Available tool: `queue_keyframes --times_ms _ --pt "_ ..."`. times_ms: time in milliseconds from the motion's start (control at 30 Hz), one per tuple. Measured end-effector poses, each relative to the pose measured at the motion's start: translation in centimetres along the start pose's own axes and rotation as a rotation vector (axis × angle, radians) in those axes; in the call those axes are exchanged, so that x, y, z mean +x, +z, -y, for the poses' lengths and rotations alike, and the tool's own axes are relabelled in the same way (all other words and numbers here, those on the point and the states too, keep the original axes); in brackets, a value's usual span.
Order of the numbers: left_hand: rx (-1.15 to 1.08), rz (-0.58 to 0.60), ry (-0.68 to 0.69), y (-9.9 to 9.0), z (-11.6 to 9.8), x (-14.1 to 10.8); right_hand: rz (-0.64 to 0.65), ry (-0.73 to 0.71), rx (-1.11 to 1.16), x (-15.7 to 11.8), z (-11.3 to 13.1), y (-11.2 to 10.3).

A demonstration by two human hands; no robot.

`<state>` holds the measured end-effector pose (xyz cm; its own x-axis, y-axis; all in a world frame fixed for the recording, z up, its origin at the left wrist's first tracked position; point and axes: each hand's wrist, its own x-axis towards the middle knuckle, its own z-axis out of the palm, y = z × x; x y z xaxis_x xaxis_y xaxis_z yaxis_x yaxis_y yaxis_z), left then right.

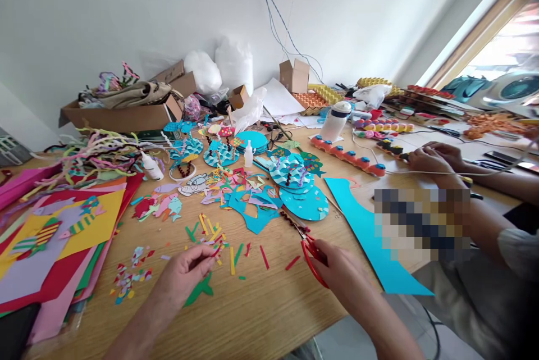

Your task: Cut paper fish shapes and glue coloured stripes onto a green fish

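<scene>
My left hand [189, 267] is closed in a pinch, with a small red paper piece [217, 251] showing at the fingertips. A green paper cutout [200, 291] lies partly hidden under that hand. Red-handled scissors [310, 256] are in my right hand [339, 264], its fingers through the loops and the blades pointing away from me. Close to the blades is a dark brown fuzzy stem [290, 220]. Thin yellow, green and red paper strips [232, 260] are scattered between my hands. Tiny paper scraps [130, 276] lie to the left.
Coloured paper sheets [99, 231] are stacked at left, below a heap of pipe cleaners [109, 152]. Blue paper discs [304, 203], glue bottles [248, 154] and cut fish [173, 207] fill the middle. At right lies a blue sheet [362, 236]; another person's hands [435, 160] are beyond.
</scene>
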<state>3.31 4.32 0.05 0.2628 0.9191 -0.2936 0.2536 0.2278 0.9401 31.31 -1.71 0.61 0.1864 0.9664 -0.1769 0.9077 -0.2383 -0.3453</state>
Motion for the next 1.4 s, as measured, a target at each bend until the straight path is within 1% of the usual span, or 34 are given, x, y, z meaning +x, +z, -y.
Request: queue_keyframes --times_ms 100,167,233,333,533,767,900,1000,1067,1100,1167,1200,1300,1333,1400 --pt "0.048 -0.06 -0.026 -1.6 0.2 -0.2 0.062 0.092 -0.148 -0.5 -2.1 0.0" --pt "0.105 -0.112 -0.002 -2.5 0.3 -0.3 0.071 0.124 -0.189 -0.6 -2.9 0.4" --pt "0.152 -0.139 0.045 -3.3 0.4 -0.3 0.075 0.115 -0.212 -0.5 -3.2 0.7" --pt "0.217 -0.132 0.112 -3.9 0.7 -0.4 0.085 0.085 -0.241 -0.4 -3.2 0.8" --pt "0.427 -0.142 0.172 -4.6 1.7 -0.9 0.083 0.108 -0.272 -0.3 -3.0 0.5" --pt "0.616 -0.176 0.226 -5.4 1.7 -1.5 0.062 0.185 -0.314 -0.1 -3.4 0.7" --pt "0.689 -0.131 0.237 -5.4 1.7 -1.9 0.025 0.164 -0.307 -0.3 -3.6 0.4" --pt "0.716 -0.096 0.265 -5.2 1.8 -2.0 -0.045 0.144 -0.258 -0.5 -3.4 0.1" --pt "0.73 -0.07 0.271 -4.9 1.8 -2.0 -0.107 0.078 -0.166 -0.8 -2.5 0.0" --pt "0.736 -0.046 0.269 -4.7 1.8 -2.0 -0.127 0.014 -0.093 -0.9 -1.7 0.1" --pt "0.748 0.013 0.264 -4.2 1.6 -2.1 -0.125 -0.167 0.09 -1.3 0.5 0.6" --pt "0.751 0.044 0.264 -3.9 1.5 -2.2 -0.073 -0.252 0.194 -1.6 1.9 1.0" --pt "0.758 0.133 0.265 -2.9 1.1 -2.3 0.087 -0.416 0.456 -2.2 6.4 2.6" --pt "0.762 0.156 0.263 -2.7 0.9 -2.4 0.111 -0.464 0.508 -2.3 7.7 3.2" --pt "0.774 0.184 0.26 -2.5 0.6 -2.3 0.129 -0.505 0.53 -2.2 9.9 4.4"
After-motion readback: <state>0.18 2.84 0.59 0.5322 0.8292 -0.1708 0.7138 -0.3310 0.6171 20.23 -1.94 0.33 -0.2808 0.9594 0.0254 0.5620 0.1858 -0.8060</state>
